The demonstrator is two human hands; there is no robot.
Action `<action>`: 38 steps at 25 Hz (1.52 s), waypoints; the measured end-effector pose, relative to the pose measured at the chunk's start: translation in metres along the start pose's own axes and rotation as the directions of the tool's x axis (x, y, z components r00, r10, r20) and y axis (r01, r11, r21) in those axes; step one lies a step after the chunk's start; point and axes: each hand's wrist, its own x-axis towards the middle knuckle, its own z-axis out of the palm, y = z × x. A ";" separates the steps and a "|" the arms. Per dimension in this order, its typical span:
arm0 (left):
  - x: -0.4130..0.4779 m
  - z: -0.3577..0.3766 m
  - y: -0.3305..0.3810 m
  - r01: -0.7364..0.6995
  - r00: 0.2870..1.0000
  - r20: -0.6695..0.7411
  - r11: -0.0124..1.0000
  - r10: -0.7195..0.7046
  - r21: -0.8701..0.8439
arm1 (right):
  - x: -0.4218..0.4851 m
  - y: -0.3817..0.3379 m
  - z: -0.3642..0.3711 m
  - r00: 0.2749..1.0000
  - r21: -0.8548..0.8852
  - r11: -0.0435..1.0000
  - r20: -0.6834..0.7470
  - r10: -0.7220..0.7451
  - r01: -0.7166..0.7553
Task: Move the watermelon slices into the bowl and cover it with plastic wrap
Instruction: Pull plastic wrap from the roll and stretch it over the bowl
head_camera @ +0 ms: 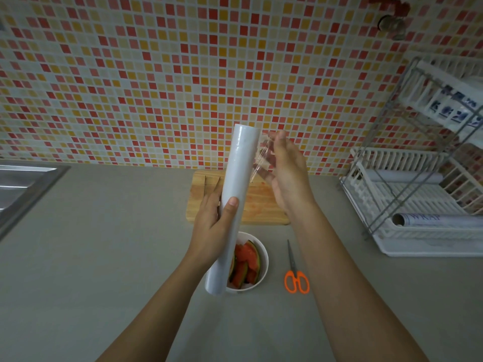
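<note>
white wrap roll point(237, 176) tilted, left hand point(209, 228) grip curled round it; right hand point(287, 176) raised, pinching film point(262, 150).

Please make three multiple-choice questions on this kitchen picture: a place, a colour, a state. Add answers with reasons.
1. Where do the scissors lie? A) in the sink B) on the counter, right of the bowl C) on the board
2. Their handles are: A) blue B) orange C) green
3. The bowl is: A) empty B) sealed with wrap C) uncovered, holding watermelon slices
1 B, they lie beside it; 2 B, both loops are orange; 3 C, slices show; left hand grips the roll, right hand pulls film.
</note>
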 end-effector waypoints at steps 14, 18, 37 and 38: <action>-0.005 -0.002 -0.001 0.040 0.999 0.033 0.999 -0.039 -0.021 | -0.017 0.029 0.005 0.995 -0.153 0.983 0.002 0.101 -0.100; -0.012 -0.001 0.002 0.054 0.996 0.072 0.997 -0.050 -0.048 | -0.014 0.023 0.004 0.996 -0.043 0.998 -0.082 -0.045 0.041; -0.017 0.004 0.004 -0.002 0.999 0.033 0.999 0.004 -0.045 | -0.039 0.047 0.019 0.937 -0.516 0.825 -0.111 -0.330 0.230; -0.018 0.006 0.004 -0.005 1.000 0.019 0.999 0.006 -0.037 | -0.040 0.049 0.021 0.917 -0.563 0.784 -0.111 -0.384 0.261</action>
